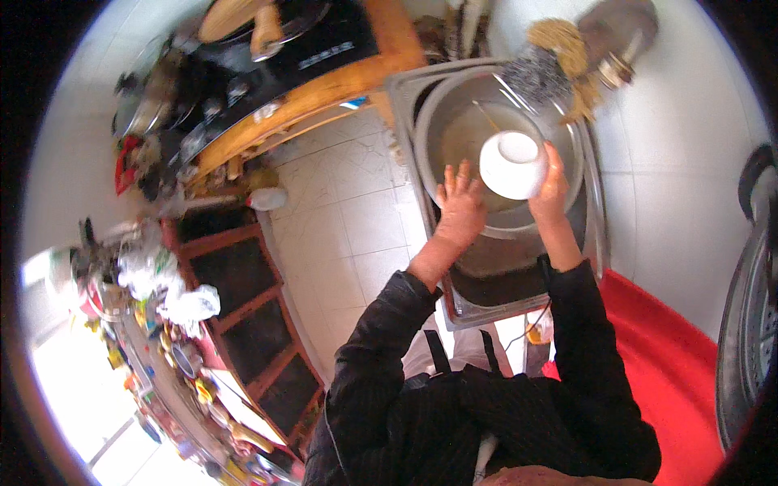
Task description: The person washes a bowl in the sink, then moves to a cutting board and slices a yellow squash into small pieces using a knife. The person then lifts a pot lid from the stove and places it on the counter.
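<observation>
A white bowl (513, 165), its foot turned up towards me, is held over the sink by my right hand (550, 185), which grips its right side. Just left of the bowl, my left hand (461, 203) has its fingers apart and holds nothing. Both are above a large round basin (430, 115) with cloudy water in it, which sits in the stainless steel sink (408, 140). Behind the bowl a thin stick-like utensil (486, 115) leans in the basin.
A steel wool scrubber (538, 76) and a tan fibre brush (556, 39) hang by the wall at the sink's back right. A wooden counter with a black cooktop (328, 54) lies beyond at the left. Red sheeting (662, 364) lies at the right.
</observation>
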{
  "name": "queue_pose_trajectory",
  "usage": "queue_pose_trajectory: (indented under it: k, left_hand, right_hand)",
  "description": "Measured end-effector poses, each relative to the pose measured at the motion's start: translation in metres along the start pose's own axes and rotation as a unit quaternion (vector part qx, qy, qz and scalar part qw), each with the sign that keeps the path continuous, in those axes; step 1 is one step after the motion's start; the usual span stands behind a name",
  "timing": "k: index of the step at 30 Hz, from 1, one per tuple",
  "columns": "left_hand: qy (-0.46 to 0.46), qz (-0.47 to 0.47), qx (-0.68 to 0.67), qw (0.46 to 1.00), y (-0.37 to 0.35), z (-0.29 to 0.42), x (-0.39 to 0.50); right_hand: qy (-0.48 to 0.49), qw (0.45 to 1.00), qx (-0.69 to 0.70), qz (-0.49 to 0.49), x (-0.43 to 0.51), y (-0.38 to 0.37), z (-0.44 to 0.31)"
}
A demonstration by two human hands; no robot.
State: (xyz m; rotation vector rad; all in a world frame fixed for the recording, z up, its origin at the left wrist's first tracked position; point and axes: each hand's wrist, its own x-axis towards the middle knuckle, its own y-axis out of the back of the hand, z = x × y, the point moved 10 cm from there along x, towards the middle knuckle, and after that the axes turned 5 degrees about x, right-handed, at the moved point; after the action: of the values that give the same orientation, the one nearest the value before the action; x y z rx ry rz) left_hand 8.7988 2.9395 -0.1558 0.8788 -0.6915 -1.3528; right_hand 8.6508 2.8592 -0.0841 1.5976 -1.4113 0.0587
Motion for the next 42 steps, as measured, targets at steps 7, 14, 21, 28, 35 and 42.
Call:
queue_pose_trajectory:
  k: [7, 14, 21, 28, 35, 42]
  left_hand:
    - [0.016, 0.047, 0.012, 0.999, 0.026, 0.049, -0.014]
    - [0.018, -0.019, -0.035, 0.999, 0.063, 0.078, -0.029]
    - [0.043, 0.039, -0.041, 0.997, 0.101, 0.063, -0.076]
    - [0.066, 0.051, -0.066, 0.994, 0.148, 0.042, -0.127]
    - [0.087, 0.078, -0.066, 0.991, 0.193, -0.014, -0.217]
    - [0.196, 0.026, -0.078, 0.977, 0.243, -0.126, -0.357]
  right_hand:
    - [-0.002, 1.0, 0.008, -0.013, 0.009, 0.048, 0.01]
    - [-0.045, 0.999, 0.006, -0.023, 0.038, 0.083, 0.004]
    - [0.03, 0.999, 0.008, 0.034, 0.043, 0.081, -0.008]
    - [0.001, 0.998, 0.055, -0.008, 0.044, 0.085, -0.022]
    - [-0.272, 0.954, 0.114, 0.051, 0.012, 0.066, -0.075]
    - [-0.628, 0.537, 0.561, -0.053, -0.107, -0.068, -0.133]
